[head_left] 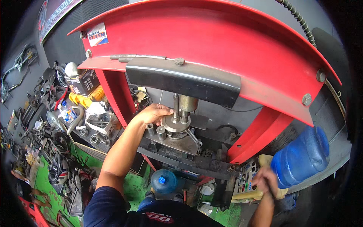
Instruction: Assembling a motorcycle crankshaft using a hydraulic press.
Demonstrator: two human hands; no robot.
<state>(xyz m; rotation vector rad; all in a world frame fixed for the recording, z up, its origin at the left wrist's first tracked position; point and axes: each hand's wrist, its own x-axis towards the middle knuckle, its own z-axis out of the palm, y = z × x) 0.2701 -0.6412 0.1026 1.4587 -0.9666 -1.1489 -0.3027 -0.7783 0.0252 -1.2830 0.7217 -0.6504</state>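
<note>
My left hand [154, 114] is closed at the rim of a crankshaft [174, 124], thumb beside its upright splined shaft. The crankshaft's round web lies on the bed of a red press, and its connecting rod [194, 137] sticks out to the right. Above it, the press ram [188, 103] comes down next to the splined shaft. Two short metal cylinders [161, 133] stand on a steel plate [179, 144] just in front. Off to the right, my right hand [266, 181] is smeared by motion over an open tool case [247, 177]; its fingers do not show clearly.
The red press frame [211, 34] arches overhead, its posts on both sides. Right of it lies a large blue water jug [300, 159]. At left, a bench holds bearings [94, 139], bottles and a yellow case [89, 97]. A round blue bottle [163, 182] stands below by my feet.
</note>
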